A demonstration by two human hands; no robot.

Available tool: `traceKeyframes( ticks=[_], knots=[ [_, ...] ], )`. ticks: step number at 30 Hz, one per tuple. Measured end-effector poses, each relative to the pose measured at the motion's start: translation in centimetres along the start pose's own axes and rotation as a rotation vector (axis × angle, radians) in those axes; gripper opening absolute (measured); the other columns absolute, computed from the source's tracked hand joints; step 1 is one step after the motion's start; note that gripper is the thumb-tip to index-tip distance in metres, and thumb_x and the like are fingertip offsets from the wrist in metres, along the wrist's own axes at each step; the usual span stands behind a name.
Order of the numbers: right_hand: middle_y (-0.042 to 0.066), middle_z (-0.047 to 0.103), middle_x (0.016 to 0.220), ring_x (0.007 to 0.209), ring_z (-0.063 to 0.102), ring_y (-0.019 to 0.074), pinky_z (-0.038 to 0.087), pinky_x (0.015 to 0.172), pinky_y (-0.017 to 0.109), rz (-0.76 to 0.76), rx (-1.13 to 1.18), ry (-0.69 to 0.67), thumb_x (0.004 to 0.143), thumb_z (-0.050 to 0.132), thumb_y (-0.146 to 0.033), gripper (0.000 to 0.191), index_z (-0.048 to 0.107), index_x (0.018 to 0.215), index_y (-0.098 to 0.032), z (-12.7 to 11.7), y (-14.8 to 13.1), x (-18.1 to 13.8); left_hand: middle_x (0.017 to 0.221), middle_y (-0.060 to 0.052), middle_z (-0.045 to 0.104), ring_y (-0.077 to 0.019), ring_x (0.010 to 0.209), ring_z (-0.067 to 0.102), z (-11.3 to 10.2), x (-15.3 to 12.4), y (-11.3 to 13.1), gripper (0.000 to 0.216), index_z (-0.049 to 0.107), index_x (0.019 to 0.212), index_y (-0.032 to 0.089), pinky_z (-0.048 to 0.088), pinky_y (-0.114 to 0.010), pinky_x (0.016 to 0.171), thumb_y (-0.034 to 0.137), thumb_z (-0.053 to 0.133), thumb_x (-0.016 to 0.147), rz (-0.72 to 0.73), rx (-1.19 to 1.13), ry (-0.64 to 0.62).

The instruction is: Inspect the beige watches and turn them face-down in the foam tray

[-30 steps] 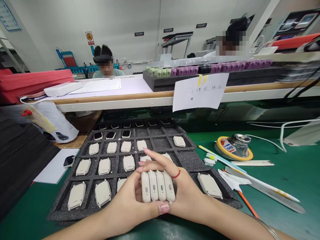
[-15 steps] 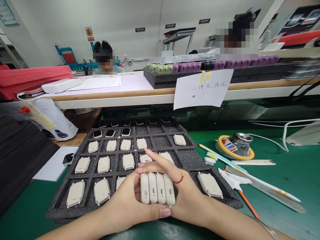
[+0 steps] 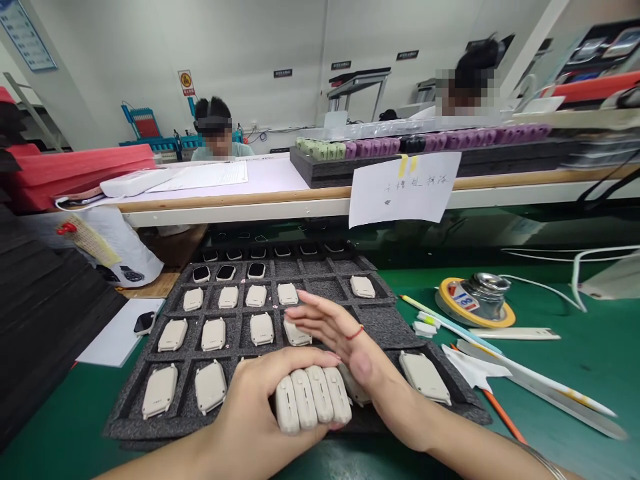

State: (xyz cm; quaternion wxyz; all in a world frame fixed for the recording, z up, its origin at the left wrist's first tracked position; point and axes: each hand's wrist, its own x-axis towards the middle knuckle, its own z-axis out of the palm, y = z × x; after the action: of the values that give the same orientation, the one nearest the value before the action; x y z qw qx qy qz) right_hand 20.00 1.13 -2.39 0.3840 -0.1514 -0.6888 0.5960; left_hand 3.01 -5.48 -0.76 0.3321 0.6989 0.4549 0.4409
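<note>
Head view: your left hand (image 3: pixel 250 393) wraps round row of four pale watches (image 3: pixel 314 400), packed side by side above near part of grey foam tray (image 3: pixel 120 425). Your right hand (image 3: pixel 355 350) hangs just right of row, fingers outstretched; whether it touches row, you cannot tell. Tray holds more watches (image 3: pixel 212 387), some with dark screens up. Right of tray, on green table (image 3: pixel 590 363): orange stick (image 3: pixel 505 417), yellow tape roll (image 3: pixel 506 321). Beyond: shelf (image 3: pixel 250 215) with hanging paper note (image 3: pixel 400 203). Behind shelf, two people (image 3: pixel 213 130).
</note>
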Motion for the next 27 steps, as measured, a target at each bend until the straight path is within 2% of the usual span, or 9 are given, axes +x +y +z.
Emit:
traceKeyframes(
  ticks=[4,7,11,14,18,20,22,24,27],
  knots=[
    [0.013,0.057,0.137,0.131,0.052,0.0292,0.035,0.112,0.053,0.257,0.184,-0.050,0.092,0.034,-0.072,0.070,0.037,0.146,-0.027,0.1,-0.1,0.3,0.110,0.001,0.075,-0.0178,0.104,0.069,-0.1,0.2,-0.4,0.051,0.062,0.114,0.028,0.047,-0.029,0.097,0.003,0.072,0.071,0.311,0.112,0.074],
    [0.014,0.057,0.138,0.133,0.049,0.0285,0.032,0.114,0.051,0.294,0.219,-0.120,0.087,0.045,-0.073,0.078,0.034,0.147,-0.024,0.3,-0.3,0.4,0.112,-0.001,0.074,-0.0181,0.104,0.068,-0.1,0.4,-0.6,0.053,0.061,0.117,0.028,0.046,-0.031,0.097,-0.002,0.066,0.074,0.356,0.134,0.078],
    [0.014,0.051,0.144,0.133,0.049,0.0316,0.032,0.114,0.053,0.283,0.112,-0.108,0.062,0.084,-0.059,0.106,0.032,0.147,-0.025,0.7,-0.2,0.3,0.112,-0.003,0.072,-0.0224,0.108,0.064,-0.1,0.0,-0.7,0.041,0.067,0.112,0.030,0.047,-0.035,0.098,0.008,0.072,0.078,0.226,0.069,0.037],
    [0.013,0.046,0.148,0.136,0.044,0.0332,0.029,0.116,0.053,0.189,-0.106,0.002,0.052,0.094,-0.036,0.114,0.033,0.148,-0.027,1.1,-0.1,0.1,0.125,-0.006,0.061,-0.0258,0.120,0.057,0.1,-0.4,-0.8,0.042,0.067,0.116,0.033,0.045,-0.036,0.102,0.016,0.073,0.079,0.146,0.030,-0.015],
    [0.009,0.064,0.128,0.114,0.064,0.0255,0.047,0.105,0.042,-0.008,-0.188,0.092,0.061,0.090,-0.024,0.108,0.028,0.150,-0.029,1.3,0.0,0.1,0.151,-0.009,0.035,-0.0325,0.140,0.035,0.4,-0.4,-0.7,0.089,0.037,0.144,0.037,0.035,-0.043,0.112,0.019,0.082,0.069,-0.050,-0.043,0.024],
    [0.004,0.071,0.115,0.102,0.069,0.0208,0.053,0.096,0.034,-0.112,-0.206,0.090,0.066,0.087,-0.018,0.108,0.023,0.152,-0.033,1.3,0.3,0.1,0.153,-0.011,0.033,-0.0333,0.138,0.039,0.6,-0.2,-0.6,0.119,0.018,0.150,0.038,0.037,-0.044,0.110,0.023,0.091,0.057,-0.248,-0.238,0.008],
    [0.003,0.071,0.116,0.103,0.070,0.0205,0.055,0.093,0.032,-0.209,-0.237,0.073,0.068,0.086,-0.018,0.107,0.022,0.152,-0.036,1.2,0.7,0.1,0.148,-0.012,0.041,-0.0309,0.130,0.049,0.6,0.1,-0.5,0.130,0.008,0.150,0.037,0.041,-0.043,0.107,0.026,0.094,0.052,-0.397,-0.478,-0.031],
    [0.005,0.070,0.120,0.110,0.067,0.0230,0.053,0.097,0.034,-0.271,-0.271,0.058,0.071,0.085,-0.022,0.105,0.021,0.153,-0.035,1.0,1.0,0.2,0.135,-0.012,0.054,-0.0289,0.121,0.057,0.6,0.4,-0.5,0.113,0.022,0.145,0.030,0.045,-0.042,0.102,0.028,0.092,0.056,-0.451,-0.640,-0.065],
    [0.007,0.069,0.121,0.120,0.063,0.0255,0.052,0.102,0.036,-0.309,-0.344,0.043,0.073,0.082,-0.021,0.103,0.019,0.154,-0.031,0.8,1.3,0.2,0.110,-0.009,0.065,-0.0274,0.106,0.063,0.6,0.6,-0.8,0.073,0.050,0.122,0.019,0.050,-0.039,0.091,0.029,0.089,0.061,-0.457,-0.669,-0.107]
  ],
)
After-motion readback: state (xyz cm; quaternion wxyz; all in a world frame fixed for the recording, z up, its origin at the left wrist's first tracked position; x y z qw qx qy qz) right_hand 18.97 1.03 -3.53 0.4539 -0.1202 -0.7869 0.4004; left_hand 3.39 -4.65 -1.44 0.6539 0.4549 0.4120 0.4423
